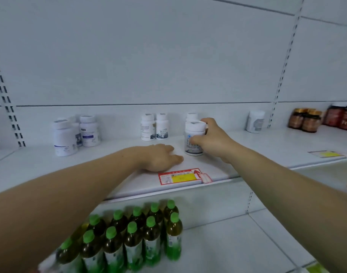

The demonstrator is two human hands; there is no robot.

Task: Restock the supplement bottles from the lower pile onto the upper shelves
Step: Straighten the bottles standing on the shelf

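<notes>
My right hand (213, 139) grips a white supplement bottle (194, 141) that stands upright on the white upper shelf (113, 174). A second white bottle (191, 116) stands right behind it. My left hand (160, 157) rests flat on the shelf just left of the held bottle, fingers straight, holding nothing. Two more white bottles (154, 126) stand side by side at the back centre. A group of white bottles (74, 133) stands to the left. A lone white bottle (256, 121) stands at the back right.
Dark brown jars (306, 120) and red jars (344, 117) fill the far right of the shelf. A red and yellow price tag (183, 177) lies at the shelf's front edge. Green-capped drink bottles (129, 237) crowd the lower shelf.
</notes>
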